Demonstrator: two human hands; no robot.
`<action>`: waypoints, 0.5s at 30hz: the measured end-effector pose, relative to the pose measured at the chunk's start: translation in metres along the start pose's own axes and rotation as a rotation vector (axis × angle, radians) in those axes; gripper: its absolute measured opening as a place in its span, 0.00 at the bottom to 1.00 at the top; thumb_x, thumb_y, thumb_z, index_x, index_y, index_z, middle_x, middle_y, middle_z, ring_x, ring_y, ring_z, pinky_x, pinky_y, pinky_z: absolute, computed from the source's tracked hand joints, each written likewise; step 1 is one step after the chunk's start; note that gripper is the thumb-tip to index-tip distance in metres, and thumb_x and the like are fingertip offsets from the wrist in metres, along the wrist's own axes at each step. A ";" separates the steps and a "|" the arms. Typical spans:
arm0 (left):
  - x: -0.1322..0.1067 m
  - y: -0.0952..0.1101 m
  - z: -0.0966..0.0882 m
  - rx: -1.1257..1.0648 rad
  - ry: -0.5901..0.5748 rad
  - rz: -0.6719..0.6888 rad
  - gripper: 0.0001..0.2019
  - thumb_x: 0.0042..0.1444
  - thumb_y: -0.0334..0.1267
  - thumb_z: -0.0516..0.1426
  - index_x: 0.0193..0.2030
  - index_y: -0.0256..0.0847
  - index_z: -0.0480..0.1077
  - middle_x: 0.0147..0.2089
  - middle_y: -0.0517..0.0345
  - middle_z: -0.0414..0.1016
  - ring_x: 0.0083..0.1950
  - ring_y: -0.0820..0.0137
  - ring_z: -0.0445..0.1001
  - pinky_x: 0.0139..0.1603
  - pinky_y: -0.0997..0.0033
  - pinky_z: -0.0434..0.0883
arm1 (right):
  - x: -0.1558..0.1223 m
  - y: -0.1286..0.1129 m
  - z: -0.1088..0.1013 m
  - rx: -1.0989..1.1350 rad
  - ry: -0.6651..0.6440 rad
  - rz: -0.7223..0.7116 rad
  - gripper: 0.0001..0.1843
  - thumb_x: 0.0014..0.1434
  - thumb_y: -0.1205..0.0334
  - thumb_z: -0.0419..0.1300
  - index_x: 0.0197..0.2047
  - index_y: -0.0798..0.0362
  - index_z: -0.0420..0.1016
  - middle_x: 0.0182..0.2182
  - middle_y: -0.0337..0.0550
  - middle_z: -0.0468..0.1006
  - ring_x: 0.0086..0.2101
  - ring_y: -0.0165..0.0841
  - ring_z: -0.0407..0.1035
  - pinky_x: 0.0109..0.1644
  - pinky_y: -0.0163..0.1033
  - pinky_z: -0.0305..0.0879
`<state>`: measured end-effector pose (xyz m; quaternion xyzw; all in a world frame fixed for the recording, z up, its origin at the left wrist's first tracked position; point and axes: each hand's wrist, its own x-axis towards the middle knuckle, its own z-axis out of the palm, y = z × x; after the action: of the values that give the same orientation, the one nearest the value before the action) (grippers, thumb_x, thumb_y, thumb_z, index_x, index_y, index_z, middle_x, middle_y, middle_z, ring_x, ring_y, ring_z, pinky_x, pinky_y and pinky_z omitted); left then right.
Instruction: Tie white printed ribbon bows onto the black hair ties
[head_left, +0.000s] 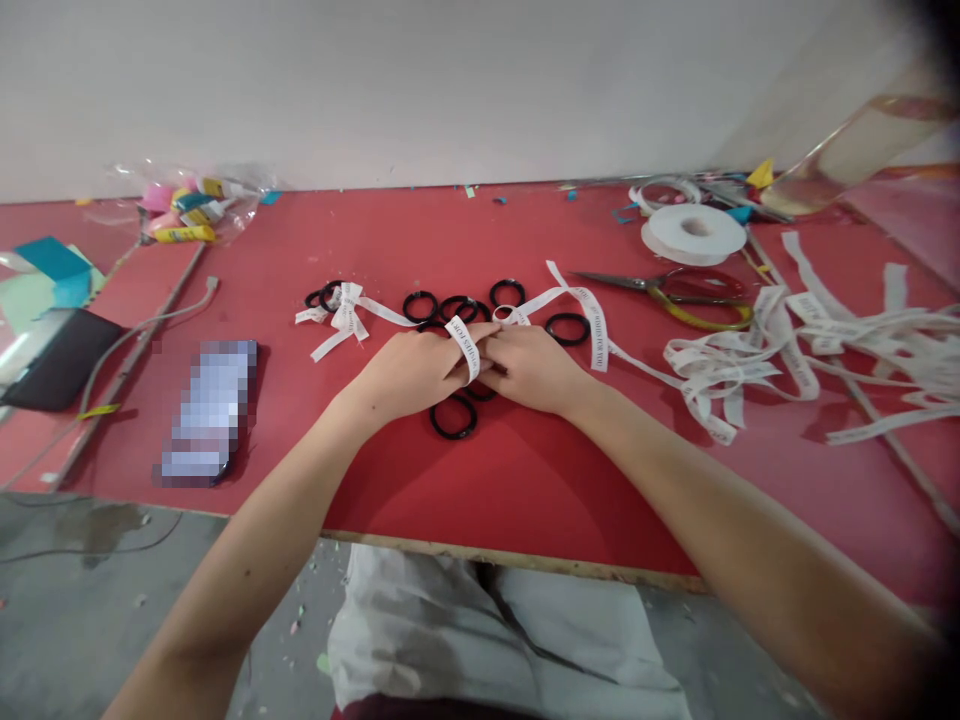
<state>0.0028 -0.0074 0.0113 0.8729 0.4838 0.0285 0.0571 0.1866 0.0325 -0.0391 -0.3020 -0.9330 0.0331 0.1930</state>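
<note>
Currently, in the head view, the left hand (409, 372) and the right hand (534, 368) meet fingertip to fingertip over the middle of the red surface (525, 480). Both hands are closed narrowly on one strip of white printed ribbon (466, 345), which loops over the left hand's fingers and runs on to the right, past the right hand, toward the ribbon pile (810, 350). Directly below the joined fingers a black ring (453, 418) lies flat on the surface, touching or just under the left hand; which of the two cannot be determined.

Beyond the hands, further black rings (465, 305) lie in a loose row. A finished white bow (346, 315) tied on a ring sits at the left end of that row. Scissors (667, 288) with yellow-edged handles lie to the right of the rings, near a white ribbon spool (694, 232). A blurred flat object (210, 410) lies well apart to the left, with a plastic bag of coloured items (187, 205) by the wall
</note>
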 end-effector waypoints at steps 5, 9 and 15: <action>0.001 -0.003 0.003 -0.005 0.023 0.060 0.24 0.66 0.42 0.49 0.69 0.44 0.59 0.44 0.52 0.81 0.37 0.65 0.79 0.31 0.72 0.64 | -0.003 0.001 0.002 -0.027 0.098 -0.059 0.12 0.57 0.66 0.54 0.28 0.55 0.77 0.24 0.46 0.79 0.24 0.33 0.67 0.30 0.38 0.52; 0.001 -0.007 0.007 -0.021 0.058 0.099 0.23 0.67 0.45 0.50 0.66 0.42 0.63 0.42 0.51 0.82 0.36 0.65 0.79 0.31 0.72 0.65 | -0.005 0.000 0.002 -0.019 0.151 -0.091 0.13 0.57 0.62 0.54 0.27 0.56 0.77 0.22 0.45 0.78 0.21 0.32 0.66 0.28 0.37 0.50; 0.000 -0.011 0.010 -0.047 0.108 0.139 0.24 0.66 0.51 0.49 0.63 0.41 0.65 0.41 0.52 0.83 0.35 0.66 0.80 0.31 0.72 0.64 | -0.005 -0.001 0.001 -0.039 0.193 -0.119 0.15 0.59 0.59 0.54 0.27 0.55 0.77 0.19 0.43 0.76 0.20 0.30 0.63 0.27 0.37 0.47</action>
<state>-0.0049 -0.0023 -0.0003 0.8999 0.4237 0.0907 0.0490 0.1890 0.0289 -0.0416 -0.2517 -0.9268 -0.0258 0.2775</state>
